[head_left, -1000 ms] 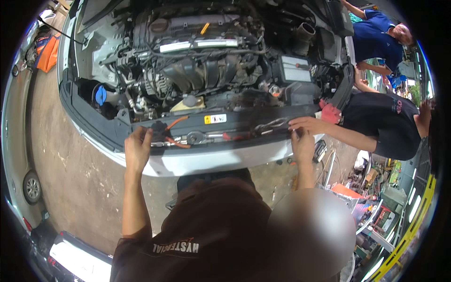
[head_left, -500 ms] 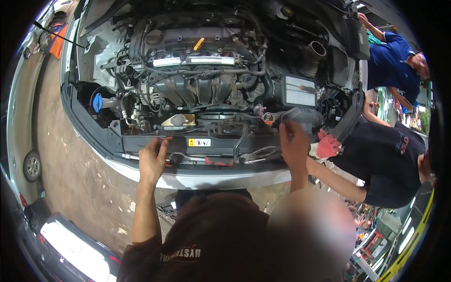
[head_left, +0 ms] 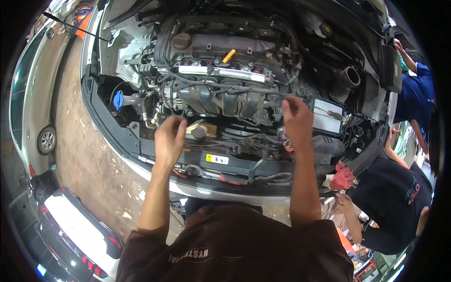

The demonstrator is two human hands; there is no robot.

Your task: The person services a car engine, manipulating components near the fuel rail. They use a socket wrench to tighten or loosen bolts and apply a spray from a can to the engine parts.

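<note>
My left hand (head_left: 167,141) hovers over the front of a car's engine bay, its thumb and forefinger apart and nothing visible between them. Close beside it is a yellowish reservoir with a dark round cap (head_left: 199,132). Further right, my right hand (head_left: 299,123) is raised in front of the engine (head_left: 221,101), thumb and fingers parted, with no object showing in it. The hand partly hides an orange-marked cap (head_left: 288,147). Below the hands, a ratchet wrench (head_left: 194,170) with a red and black handle (head_left: 233,179) and a pair of pliers (head_left: 277,178) lie along the front panel.
A screwdriver (head_left: 334,114) lies on the pleated air filter (head_left: 324,123). Red-and-white gloves (head_left: 342,177) rest at the right front corner. A person in dark clothing (head_left: 387,202) stands close on the right, another in blue (head_left: 416,94) beyond. Parked cars (head_left: 35,94) stand left.
Both hands have moved farther in over the engine bay, away from the front edge. The view has shifted, and the co-worker's hand at the right is now nearer the gloves.
</note>
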